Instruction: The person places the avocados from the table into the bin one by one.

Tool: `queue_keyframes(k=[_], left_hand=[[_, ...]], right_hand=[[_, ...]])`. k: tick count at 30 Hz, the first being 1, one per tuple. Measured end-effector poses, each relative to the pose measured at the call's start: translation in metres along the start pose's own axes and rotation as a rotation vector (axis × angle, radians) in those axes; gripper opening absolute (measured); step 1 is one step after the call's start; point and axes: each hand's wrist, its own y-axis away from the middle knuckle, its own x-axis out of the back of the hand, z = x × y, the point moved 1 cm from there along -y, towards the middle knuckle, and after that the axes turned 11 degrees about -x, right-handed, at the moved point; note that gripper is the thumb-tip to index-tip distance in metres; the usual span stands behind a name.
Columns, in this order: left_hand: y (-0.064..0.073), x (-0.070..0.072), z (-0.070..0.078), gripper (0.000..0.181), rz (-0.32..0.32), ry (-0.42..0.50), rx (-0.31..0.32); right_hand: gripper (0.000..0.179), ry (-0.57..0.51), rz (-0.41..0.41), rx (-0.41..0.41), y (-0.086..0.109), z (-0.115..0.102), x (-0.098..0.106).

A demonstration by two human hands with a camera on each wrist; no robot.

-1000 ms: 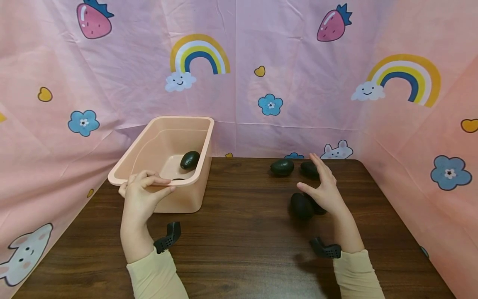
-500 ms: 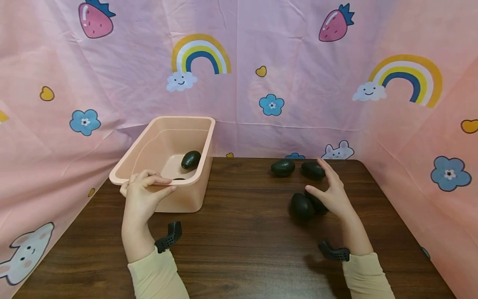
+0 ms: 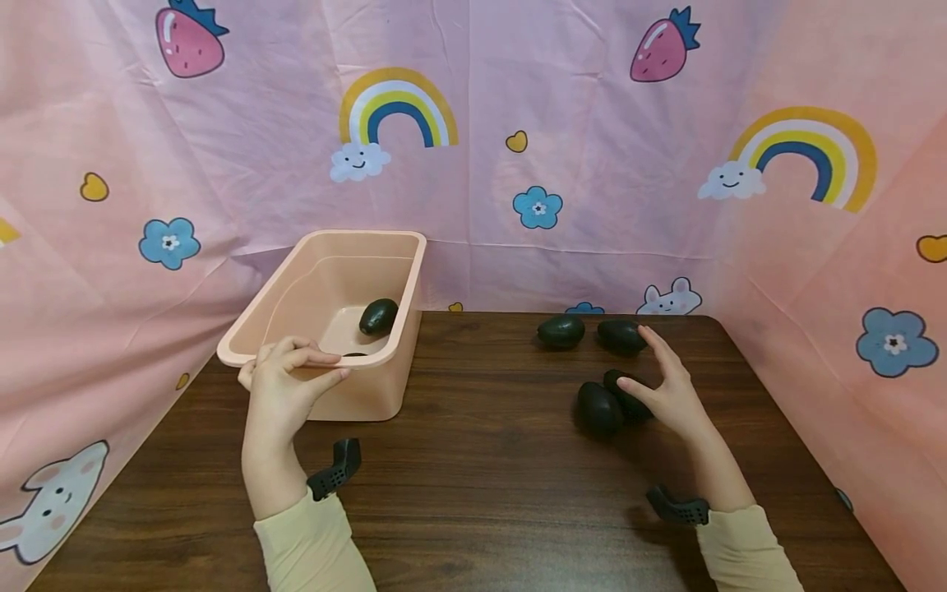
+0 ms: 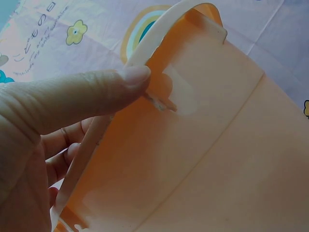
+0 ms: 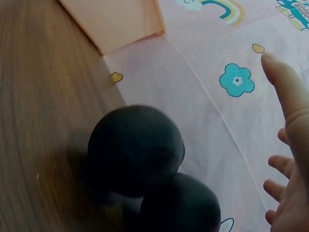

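Avocados (image 3: 608, 406) lie paired on a table (image 3: 473, 493) near a spread, empty right hand (image 3: 675, 403); the left hand (image 3: 283, 386) pinches a bin rim (image 3: 412, 284). A clumsy thumb nudge could send them rolling.

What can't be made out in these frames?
Head: most of the nearer binned avocado, hidden by the near wall of the peach bin.
Head: part of the right paired avocado, behind the right grip.
Left wrist: the bin's contents, behind its outer wall.
Right wrist: bottom of the lower avocado, cut by the bottom edge; skin detail, lost to dark blur.
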Motion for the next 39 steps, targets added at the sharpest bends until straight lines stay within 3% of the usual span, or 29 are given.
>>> queue_keyframes(k=[19,25,33,39], left_hand=[[0.001,-0.001,0.0,0.02,0.01,-0.005,-0.008],[0.001,-0.001,0.0,0.019,0.011,-0.003,-0.007],[0.001,-0.001,-0.001,0.019,0.009,0.007,-0.014],[0.001,-0.001,-0.001,0.02,0.012,0.01,-0.023]], right_hand=[[0.085,-0.024,-0.092,-0.09,0.006,0.028,0.003],[0.083,-0.024,-0.118,-0.073,0.006,0.039,-0.001],[0.08,-0.04,-0.149,-0.036,0.015,0.017,0.001],[0.079,-0.032,-0.166,-0.053,0.016,0.018,0.002]])
